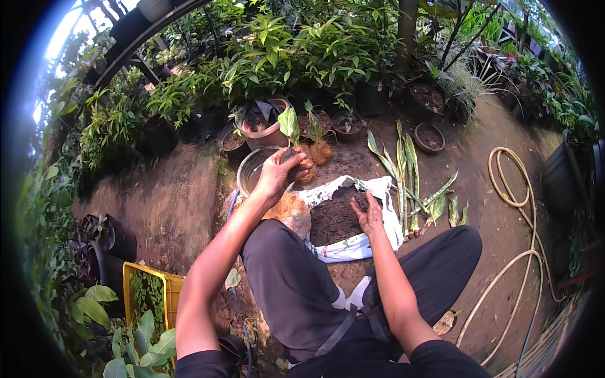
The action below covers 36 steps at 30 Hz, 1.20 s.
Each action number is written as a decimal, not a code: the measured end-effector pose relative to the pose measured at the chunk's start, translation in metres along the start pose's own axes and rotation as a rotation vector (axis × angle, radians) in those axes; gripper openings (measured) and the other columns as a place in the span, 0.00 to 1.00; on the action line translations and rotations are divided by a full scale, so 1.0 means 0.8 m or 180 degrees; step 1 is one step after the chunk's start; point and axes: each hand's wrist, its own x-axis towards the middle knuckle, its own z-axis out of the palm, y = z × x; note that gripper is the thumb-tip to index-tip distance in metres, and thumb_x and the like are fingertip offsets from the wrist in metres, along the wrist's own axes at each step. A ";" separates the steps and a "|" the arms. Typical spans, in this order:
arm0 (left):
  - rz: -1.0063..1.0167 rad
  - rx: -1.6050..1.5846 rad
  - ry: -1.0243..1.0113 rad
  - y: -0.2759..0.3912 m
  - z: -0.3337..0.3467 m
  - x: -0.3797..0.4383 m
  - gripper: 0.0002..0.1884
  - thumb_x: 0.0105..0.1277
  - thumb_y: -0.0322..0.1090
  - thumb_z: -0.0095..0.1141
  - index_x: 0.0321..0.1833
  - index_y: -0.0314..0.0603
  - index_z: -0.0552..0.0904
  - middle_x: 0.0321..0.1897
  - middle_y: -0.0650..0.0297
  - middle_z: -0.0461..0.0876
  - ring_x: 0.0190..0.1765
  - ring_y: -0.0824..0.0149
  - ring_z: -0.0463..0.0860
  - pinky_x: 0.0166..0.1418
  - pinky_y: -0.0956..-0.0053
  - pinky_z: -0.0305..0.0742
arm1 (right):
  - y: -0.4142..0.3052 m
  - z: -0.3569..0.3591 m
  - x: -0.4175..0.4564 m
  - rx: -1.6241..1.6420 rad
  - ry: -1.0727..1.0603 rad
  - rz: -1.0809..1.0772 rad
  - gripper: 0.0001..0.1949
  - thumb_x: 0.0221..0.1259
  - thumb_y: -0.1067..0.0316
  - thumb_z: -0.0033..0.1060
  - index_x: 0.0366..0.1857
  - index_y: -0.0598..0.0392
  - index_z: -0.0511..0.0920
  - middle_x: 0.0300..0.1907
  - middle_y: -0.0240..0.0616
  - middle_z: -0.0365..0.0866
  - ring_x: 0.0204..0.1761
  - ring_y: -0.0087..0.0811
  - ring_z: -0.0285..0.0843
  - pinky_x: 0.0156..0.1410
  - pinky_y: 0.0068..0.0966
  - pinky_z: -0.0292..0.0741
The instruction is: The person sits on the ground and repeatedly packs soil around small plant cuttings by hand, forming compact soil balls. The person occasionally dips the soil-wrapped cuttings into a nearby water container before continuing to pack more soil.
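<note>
My left hand [282, 172] grips a dark ball of soil at the base of a small variegated leaf cutting [289, 124], which stands upright. Palm up, with its fingers apart, my right hand [368, 213] is over the right side of an open white plastic sack [347, 253] of dark potting soil [333, 219]; nothing shows in it beyond dirt on the skin. Brown coconut fibre [286, 208] lies at the sack's left, partly in a clear bag. Behind my left hand are fibre-wrapped root balls [321, 152], one with a leaf, and a round plastic tub [246, 172].
Cut snake plant leaves [410, 182] lie right of the sack. A coiled hose [533, 227] runs along the right. Potted plants [347, 125] line the back, beside a large terracotta-coloured pot [264, 133]. A yellow crate [166, 297] stands at lower left.
</note>
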 end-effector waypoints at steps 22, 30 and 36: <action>0.0523 -0.0759 -0.0188 0.036 0.015 0.034 0.11 0.68 0.30 0.59 0.50 0.41 0.75 0.42 0.62 0.82 0.50 0.61 0.84 0.55 0.69 0.82 | -0.015 0.034 0.005 0.0272 0.0378 0.0366 0.14 0.63 0.60 0.66 0.40 0.57 0.75 0.42 0.45 0.78 0.42 0.42 0.84 0.49 0.34 0.87; 0.0473 -0.1394 -0.0097 -0.028 0.040 0.019 0.09 0.68 0.29 0.57 0.49 0.40 0.75 0.42 0.61 0.83 0.49 0.59 0.84 0.53 0.66 0.83 | -0.030 0.053 0.005 -0.0335 0.0022 0.0138 0.10 0.68 0.64 0.59 0.44 0.59 0.77 0.40 0.35 0.77 0.38 0.32 0.78 0.43 0.27 0.84; 0.0204 -0.1820 0.0147 -0.128 0.029 -0.012 0.12 0.71 0.38 0.53 0.51 0.39 0.75 0.44 0.60 0.80 0.52 0.57 0.82 0.55 0.65 0.82 | -0.036 0.054 -0.006 -0.1099 -0.0301 0.0168 0.13 0.71 0.62 0.55 0.49 0.61 0.74 0.39 0.38 0.77 0.35 0.32 0.80 0.43 0.27 0.85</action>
